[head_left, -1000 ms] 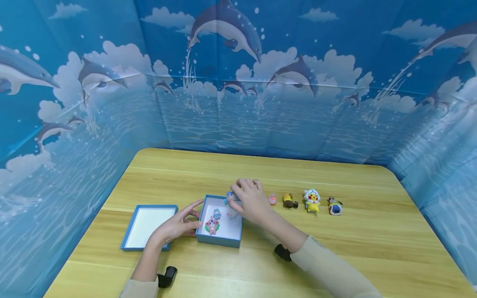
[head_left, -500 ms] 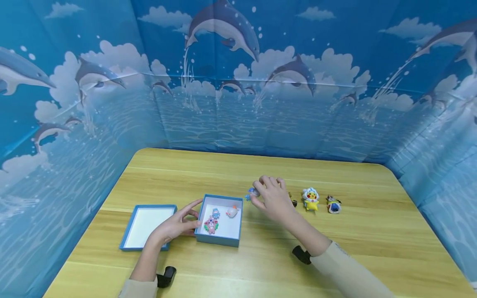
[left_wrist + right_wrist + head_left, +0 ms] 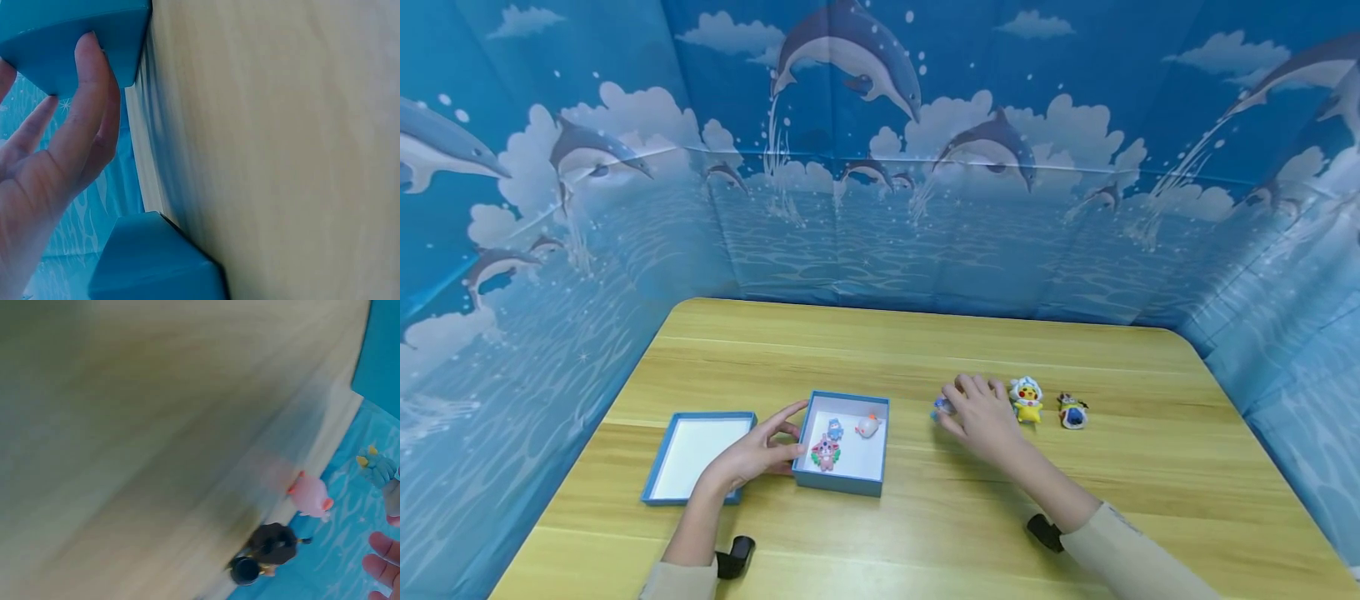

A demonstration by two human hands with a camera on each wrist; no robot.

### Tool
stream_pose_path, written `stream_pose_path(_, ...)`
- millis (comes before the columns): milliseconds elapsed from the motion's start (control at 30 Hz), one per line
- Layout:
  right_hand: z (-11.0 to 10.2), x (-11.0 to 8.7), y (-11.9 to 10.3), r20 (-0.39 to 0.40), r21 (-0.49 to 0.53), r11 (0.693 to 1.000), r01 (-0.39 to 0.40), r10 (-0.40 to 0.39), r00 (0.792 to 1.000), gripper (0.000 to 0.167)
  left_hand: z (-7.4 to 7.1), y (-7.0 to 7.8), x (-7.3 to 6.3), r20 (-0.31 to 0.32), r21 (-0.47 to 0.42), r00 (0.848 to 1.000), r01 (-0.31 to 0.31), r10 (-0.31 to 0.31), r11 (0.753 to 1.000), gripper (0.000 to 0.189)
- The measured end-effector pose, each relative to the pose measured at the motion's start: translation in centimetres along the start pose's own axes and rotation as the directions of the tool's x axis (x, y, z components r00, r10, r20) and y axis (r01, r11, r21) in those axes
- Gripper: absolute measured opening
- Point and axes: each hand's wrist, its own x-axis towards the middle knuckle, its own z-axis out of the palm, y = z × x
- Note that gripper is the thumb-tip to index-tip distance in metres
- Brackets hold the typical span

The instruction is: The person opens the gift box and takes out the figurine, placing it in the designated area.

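My left hand (image 3: 756, 457) touches the left side of a blue open box (image 3: 838, 485); in the left wrist view its fairly straight fingers (image 3: 90, 69) rest against the box wall. Inside the box lie a pink figurine (image 3: 825, 455) with green parts, a small blue figurine (image 3: 835, 429) and a whitish round toy (image 3: 867, 427). My right hand (image 3: 987, 423) pinches a blue figurine (image 3: 943, 406), seen with yellow tips in the right wrist view (image 3: 375, 469). Beneath that hand are a pink toy (image 3: 309, 495) and a dark brown toy (image 3: 272, 544), both hidden in the head view.
A blue-rimmed lid (image 3: 658, 458) with a white inside lies left of the box, partly behind my left forearm. Right of my right hand stand a yellow Pikachu figurine (image 3: 1027, 400) in a white hood and a small blue-and-white figurine (image 3: 1072, 412). A dolphin-print curtain hangs behind the table.
Lifted out over the box's right edge, the blue figurine has travelled right with my right hand, which now covers the pink and brown toys. My left hand stays on the box.
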Motion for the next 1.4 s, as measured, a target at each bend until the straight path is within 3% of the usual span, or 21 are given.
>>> stream_pose_path(533, 1.2, -1.7, 1.0, 0.072, -0.092, 0.995, 0.041, -0.035, 0.997, 0.032, -0.1, 0.0, 0.1, 0.005, -0.007, 1.000, -0.006, 0.006, 1.000, 0.068)
stream_pose_path(767, 0.9, -2.2, 0.7, 0.083, -0.088, 0.995, 0.046, -0.039, 0.996, 0.042, 0.0, -0.1, 0.1, 0.007, -0.008, 1.000, -0.004, 0.004, 1.000, 0.068)
stream_pose_path(1033, 1.0, -2.8, 0.3, 0.135, -0.083, 0.991, 0.105, -0.093, 0.987, 0.040, -0.1, -0.1, 0.0, 0.005, -0.014, 1.000, -0.006, 0.006, 1.000, 0.067)
stream_pose_path(1400, 1.2, -3.1, 0.2, 0.216, -0.068, 0.992, 0.107, -0.090, 0.972, 0.043, -0.1, -0.1, -0.1, 0.007, -0.015, 1.000, -0.007, 0.007, 1.000, 0.069)
